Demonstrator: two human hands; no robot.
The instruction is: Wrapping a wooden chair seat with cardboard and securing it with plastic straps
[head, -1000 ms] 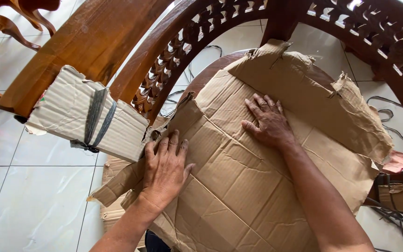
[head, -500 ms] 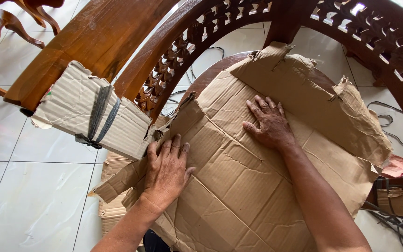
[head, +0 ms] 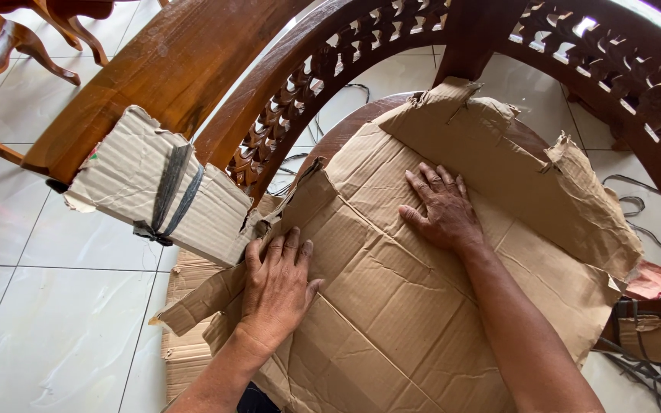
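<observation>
Lower centre of the frame: the left hand (head: 275, 287), palm down, fingers together and flat, resting on the left edge of a large creased sheet of brown corrugated cardboard (head: 407, 306). Nothing is gripped; the hand presses on the sheet.

Centre of the frame: the right hand (head: 444, 205), palm down, fingers slightly spread, flat on the upper middle of the same cardboard sheet. It holds nothing. The two hands lie well apart on the sheet.

The cardboard sheet fills the centre and lower right of the frame, draped over a round dark wooden table (head: 346, 130), whose rim shows only at the sheet's upper left edge. The sheet's far and right edges are torn and curl upward.

Lower left: a folded strip of the cardboard juts out from under the left hand over the white tiled floor (head: 55, 306).

Left of centre: a block wrapped in pale corrugated cardboard and bound with dark straps (head: 158, 195), its near corner just beside the left fingertips.

Right edge: a scrap of pinkish paper (head: 656, 279); below it, loose dark cables (head: 644, 367).

Top of the frame: a carved brown wooden arch with openwork pattern (head: 323, 53), curving over the table.
</observation>
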